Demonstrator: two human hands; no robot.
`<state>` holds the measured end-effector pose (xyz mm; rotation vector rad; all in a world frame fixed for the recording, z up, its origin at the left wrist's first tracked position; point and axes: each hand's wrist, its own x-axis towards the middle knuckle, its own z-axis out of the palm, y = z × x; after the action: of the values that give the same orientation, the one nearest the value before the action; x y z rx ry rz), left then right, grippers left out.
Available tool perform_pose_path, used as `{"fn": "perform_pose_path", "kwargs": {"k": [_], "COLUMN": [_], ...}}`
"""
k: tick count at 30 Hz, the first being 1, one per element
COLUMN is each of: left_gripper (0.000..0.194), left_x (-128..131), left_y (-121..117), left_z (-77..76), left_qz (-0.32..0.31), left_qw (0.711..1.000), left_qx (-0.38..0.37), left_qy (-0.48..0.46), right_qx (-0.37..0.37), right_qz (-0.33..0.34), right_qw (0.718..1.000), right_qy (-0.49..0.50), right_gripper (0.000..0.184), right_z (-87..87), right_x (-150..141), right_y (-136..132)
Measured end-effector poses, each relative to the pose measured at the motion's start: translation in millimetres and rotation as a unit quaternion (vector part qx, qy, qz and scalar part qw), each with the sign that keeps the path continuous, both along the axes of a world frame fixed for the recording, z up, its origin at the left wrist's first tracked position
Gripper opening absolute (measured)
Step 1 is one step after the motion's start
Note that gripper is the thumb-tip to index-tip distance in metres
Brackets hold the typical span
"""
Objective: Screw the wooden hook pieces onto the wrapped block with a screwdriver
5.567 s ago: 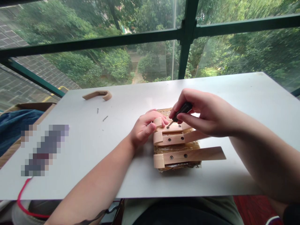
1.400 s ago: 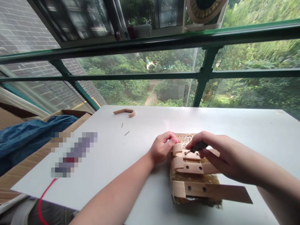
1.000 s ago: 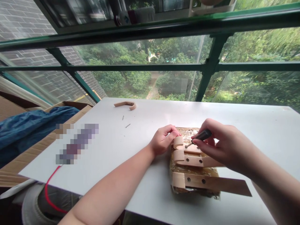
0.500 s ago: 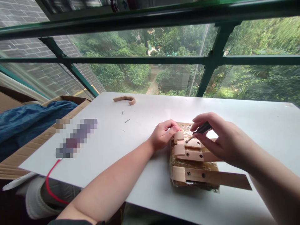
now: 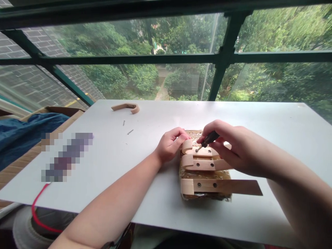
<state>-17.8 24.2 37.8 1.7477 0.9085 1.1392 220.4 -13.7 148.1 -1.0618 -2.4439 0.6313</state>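
Note:
Three wooden hooks lie side by side across a block wrapped in clear plastic (image 5: 185,197), each with two screw holes and a curled left end. My right hand (image 5: 228,141) is closed around the dark handle of a screwdriver (image 5: 209,138). The driver's tip meets the left screw (image 5: 196,150) of the far hook (image 5: 202,151). Curled at that hook's rounded end is my left hand (image 5: 172,143), its fingertips partly hidden behind the wood. Closer to me lie the middle hook (image 5: 204,165) and the near hook (image 5: 233,186), whose straight end sticks out past the block.
A loose wooden hook (image 5: 127,107) rests toward the back of the white table (image 5: 109,152), with two screws (image 5: 130,131) in front of it. A pixelated object (image 5: 67,155) with a red cord (image 5: 33,207) is at left, beside a cardboard box (image 5: 15,159) holding blue cloth. Windows stand behind.
The camera view has shifted, so the table and block appear farther left and slightly higher. Both hands keep their places, with the screwdriver tip still at the far hook's left screw.

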Motion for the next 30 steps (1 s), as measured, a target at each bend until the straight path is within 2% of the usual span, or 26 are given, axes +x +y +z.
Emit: {"fn": "perform_pose_path", "kwargs": {"k": [5, 10, 26, 30], "left_gripper": [0.033, 0.032, 0.032, 0.032], "left_x": [0.0, 0.7, -0.7, 0.2], "left_y": [0.5, 0.3, 1.2, 1.7], "left_z": [-0.2, 0.1, 2.5, 2.6], "left_qz": [0.002, 0.005, 0.000, -0.003], "left_qw": [1.000, 1.000, 1.000, 1.000], "left_qx": [0.003, 0.000, -0.004, 0.000], "left_qy": [-0.003, -0.015, 0.000, -0.011], "right_qx": [0.054, 0.088, 0.029, -0.025], "right_qz": [-0.035, -0.105, -0.083, -0.079], "right_qw": [0.998, 0.990, 0.994, 0.993], "right_qy": [-0.002, 0.030, 0.061, 0.082], "right_gripper": [0.010, 0.030, 0.017, 0.016], "right_z": [1.3, -3.9, -2.6, -3.0], "right_x": [-6.6, -15.1, -6.8, -5.0], "right_y": [-0.7, 0.5, 2.3, 4.4]}}
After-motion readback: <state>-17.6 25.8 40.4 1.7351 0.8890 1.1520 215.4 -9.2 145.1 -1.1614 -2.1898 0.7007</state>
